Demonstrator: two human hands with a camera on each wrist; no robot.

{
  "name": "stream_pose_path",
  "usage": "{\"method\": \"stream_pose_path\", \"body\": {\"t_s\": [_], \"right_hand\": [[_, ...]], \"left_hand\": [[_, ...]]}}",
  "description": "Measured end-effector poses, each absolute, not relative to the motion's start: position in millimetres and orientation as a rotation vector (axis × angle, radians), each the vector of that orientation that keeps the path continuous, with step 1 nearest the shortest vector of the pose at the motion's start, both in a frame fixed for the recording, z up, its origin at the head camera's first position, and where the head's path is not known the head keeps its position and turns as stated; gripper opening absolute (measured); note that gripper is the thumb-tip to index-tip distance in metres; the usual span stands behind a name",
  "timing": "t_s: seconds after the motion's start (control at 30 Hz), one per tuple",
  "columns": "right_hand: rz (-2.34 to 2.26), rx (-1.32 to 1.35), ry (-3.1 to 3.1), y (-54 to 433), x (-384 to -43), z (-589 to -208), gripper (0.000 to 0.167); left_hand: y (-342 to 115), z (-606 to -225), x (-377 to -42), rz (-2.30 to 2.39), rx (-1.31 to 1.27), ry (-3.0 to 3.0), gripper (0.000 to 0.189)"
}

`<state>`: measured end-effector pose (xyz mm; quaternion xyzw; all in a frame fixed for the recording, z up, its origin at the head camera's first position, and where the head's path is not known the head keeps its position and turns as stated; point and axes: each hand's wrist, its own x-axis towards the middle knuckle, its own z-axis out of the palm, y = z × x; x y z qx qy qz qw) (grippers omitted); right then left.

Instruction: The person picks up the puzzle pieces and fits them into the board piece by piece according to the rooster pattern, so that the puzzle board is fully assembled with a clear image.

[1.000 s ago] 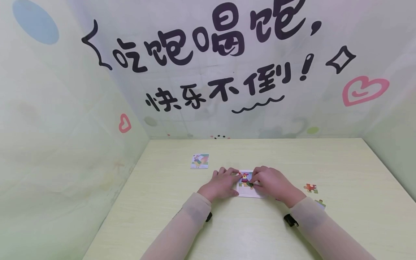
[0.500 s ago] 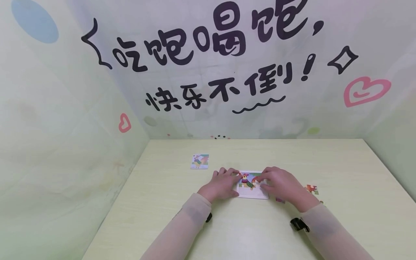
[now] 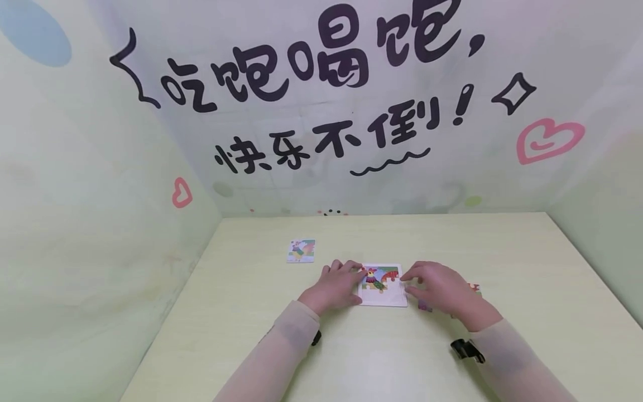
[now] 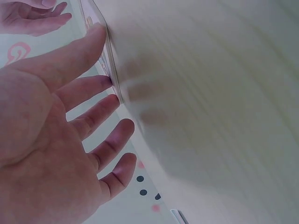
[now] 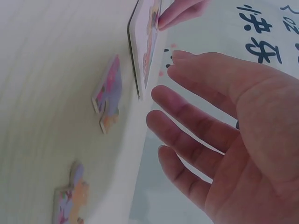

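A white puzzle tray (image 3: 384, 297) lies on the table, its upper part filled with a rooster picture (image 3: 373, 277) of joined pieces; bare white shows along the bottom and lower right. My left hand (image 3: 334, 287) rests at the tray's left side, fingertips and thumb touching its edge, fingers loosely extended in the left wrist view. Just off the right edge is my right hand (image 3: 442, 287), thumb and fingers apart with nothing between them. Under and beside that hand lie loose puzzle pieces: a purple one (image 5: 110, 88), an orange and lilac one (image 5: 72, 198) and a red one (image 3: 474, 288), partly hidden.
A small card (image 3: 301, 251) with a rooster picture lies farther back on the left of the pale wooden table (image 3: 251, 312). Fabric walls with black lettering (image 3: 336, 139) enclose the back and sides.
My right hand has let go of a red tail piece, now sitting in the tray's upper right, and has drawn back to the right. The left hand stays at the tray's left edge.
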<state>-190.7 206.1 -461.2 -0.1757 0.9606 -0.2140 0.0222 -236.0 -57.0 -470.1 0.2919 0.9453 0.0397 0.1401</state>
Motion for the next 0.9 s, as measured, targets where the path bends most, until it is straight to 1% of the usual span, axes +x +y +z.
{"method": "stream_pose_path", "body": {"t_s": [0.27,0.9], "right_hand": [[-0.700,-0.409,2.947,216.4,-188.6,-460.0,0.026],[-0.701,-0.388,2.968,248.8,-184.5,-456.9,0.031]], "left_hand": [[-56.4,-469.0,-235.5,0.111,0.841,2.726,0.073],[-54.9,-465.0,-233.4,0.120,0.837,2.723,0.073]]}}
